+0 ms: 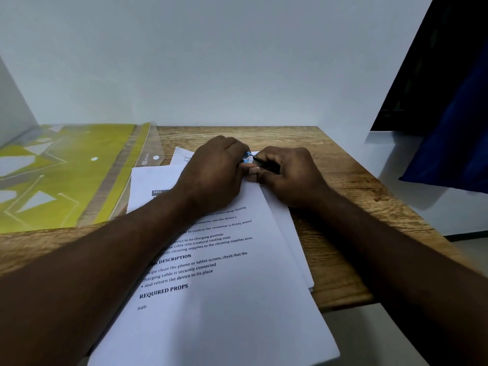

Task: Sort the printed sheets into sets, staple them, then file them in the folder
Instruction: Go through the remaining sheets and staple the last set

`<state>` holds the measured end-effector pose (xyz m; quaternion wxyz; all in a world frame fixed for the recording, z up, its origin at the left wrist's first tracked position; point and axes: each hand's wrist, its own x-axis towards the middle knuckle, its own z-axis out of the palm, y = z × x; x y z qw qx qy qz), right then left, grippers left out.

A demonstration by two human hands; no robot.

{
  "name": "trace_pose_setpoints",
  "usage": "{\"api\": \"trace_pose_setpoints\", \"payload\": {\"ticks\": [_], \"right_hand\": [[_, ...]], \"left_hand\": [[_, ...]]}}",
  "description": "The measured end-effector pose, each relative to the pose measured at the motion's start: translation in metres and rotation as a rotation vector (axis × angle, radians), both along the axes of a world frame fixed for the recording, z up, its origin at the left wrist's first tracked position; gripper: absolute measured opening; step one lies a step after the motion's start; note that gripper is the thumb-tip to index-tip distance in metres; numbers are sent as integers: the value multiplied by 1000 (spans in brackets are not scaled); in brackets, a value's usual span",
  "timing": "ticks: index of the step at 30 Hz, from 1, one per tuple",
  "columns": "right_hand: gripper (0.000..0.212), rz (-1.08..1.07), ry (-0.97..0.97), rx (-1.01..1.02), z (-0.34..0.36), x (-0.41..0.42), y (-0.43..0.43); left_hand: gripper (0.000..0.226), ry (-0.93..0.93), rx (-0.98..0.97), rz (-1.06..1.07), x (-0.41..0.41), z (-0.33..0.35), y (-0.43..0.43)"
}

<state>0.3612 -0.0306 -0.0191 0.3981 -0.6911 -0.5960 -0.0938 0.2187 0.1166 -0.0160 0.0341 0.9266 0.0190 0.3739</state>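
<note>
A set of printed sheets [224,286] lies tilted on the wooden table [343,249], its near end hanging over the front edge. More white sheets [153,180] lie under it to the left. At the top corner of the set my left hand [214,170] and my right hand [293,175] meet around a small blue and black stapler [260,162]. Both hands curl round it; most of the stapler is hidden by my fingers. The yellow-green plastic folder [66,175] lies flat at the left of the table.
A pale wall stands right behind the table. A dark blue cloth [454,133] hangs at the right, beyond the table's right edge. Bare wood shows to the right of the sheets.
</note>
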Motion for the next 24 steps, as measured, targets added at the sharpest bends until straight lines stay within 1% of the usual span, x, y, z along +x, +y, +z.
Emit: {"api": "trace_pose_setpoints", "payload": {"ticks": [2, 5, 8, 11, 13, 15, 17, 20, 24], "right_hand": [[17, -4, -27, 6, 1, 0, 1], [11, -6, -46, 10, 2, 1, 0], [15, -3, -25, 15, 2, -1, -1], [15, -9, -2, -7, 2, -3, 0], [17, -19, 47, -35, 2, -3, 0], [19, -21, 116, -51, 3, -3, 0], [16, -3, 160, -47, 3, -4, -1], [11, 15, 192, -44, 2, -7, 1], [24, -10, 236, -35, 2, -8, 2]], "left_hand": [[24, -7, -13, 24, 2, -3, -2], [25, -10, -55, 28, 1, -4, -1], [25, -7, -54, 42, 1, -3, -3], [35, 2, -80, 62, -1, 0, -8], [34, 34, -106, 51, -2, 5, -8], [41, 84, -147, 59, -2, 12, -5], [47, 124, -209, 47, -3, 16, -2], [45, 145, -350, -36, -9, 17, 4], [43, 175, -451, -85, -17, 15, 13]]}}
